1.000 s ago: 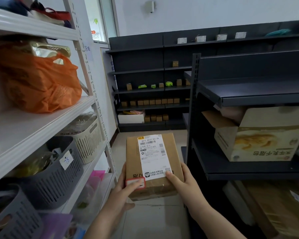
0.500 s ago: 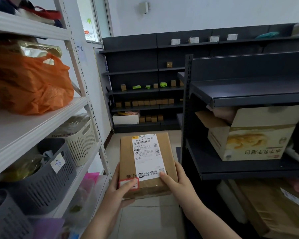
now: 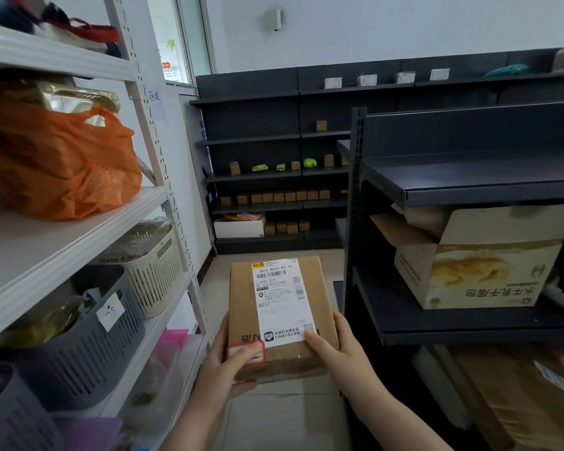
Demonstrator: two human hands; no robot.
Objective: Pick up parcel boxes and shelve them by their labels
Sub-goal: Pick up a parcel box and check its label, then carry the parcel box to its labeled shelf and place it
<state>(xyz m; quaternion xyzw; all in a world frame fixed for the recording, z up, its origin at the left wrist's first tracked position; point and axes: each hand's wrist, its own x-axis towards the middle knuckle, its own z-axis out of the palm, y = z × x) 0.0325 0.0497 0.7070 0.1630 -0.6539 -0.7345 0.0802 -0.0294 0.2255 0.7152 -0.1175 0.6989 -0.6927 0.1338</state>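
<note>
I hold a brown cardboard parcel box (image 3: 319,327) flat in front of me, low in the middle of the view. A white shipping label reading B037 lies on its top, with a red-edged sticker at the near left corner. My left hand (image 3: 228,366) grips the near left corner, thumb on the sticker. My right hand (image 3: 336,349) grips the near right edge, thumb on the label's corner.
A white rack (image 3: 79,222) on my left carries an orange bag (image 3: 56,164) and grey and cream baskets. A dark shelf unit (image 3: 469,323) on my right holds a large printed carton (image 3: 476,265). Dark shelves (image 3: 267,138) with several small boxes line the far wall beyond the tiled aisle.
The view has shifted forward and slightly left along the aisle. The parcel stays in both hands at the same height, a little lower left in the frame.
</note>
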